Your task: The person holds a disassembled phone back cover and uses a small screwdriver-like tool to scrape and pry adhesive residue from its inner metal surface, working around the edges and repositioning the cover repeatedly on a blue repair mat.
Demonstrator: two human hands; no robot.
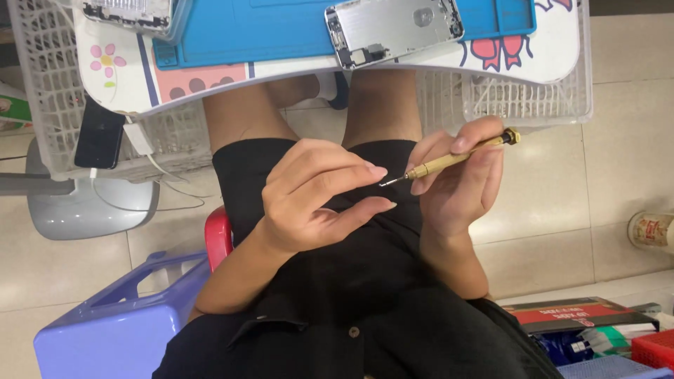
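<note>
My right hand is shut on a slim brass screwdriver, whose steel tip points left over my lap. My left hand hovers beside that tip, forefinger just above it and thumb just below, with nothing visible between them. Both hands sit above my black shorts, below the table edge. A silver opened phone housing lies on a blue work mat on the white printed table at the top.
A second phone part lies at the top left. A black phone with a white cable rests in a white mesh basket. A purple plastic stool stands at lower left, boxes at lower right.
</note>
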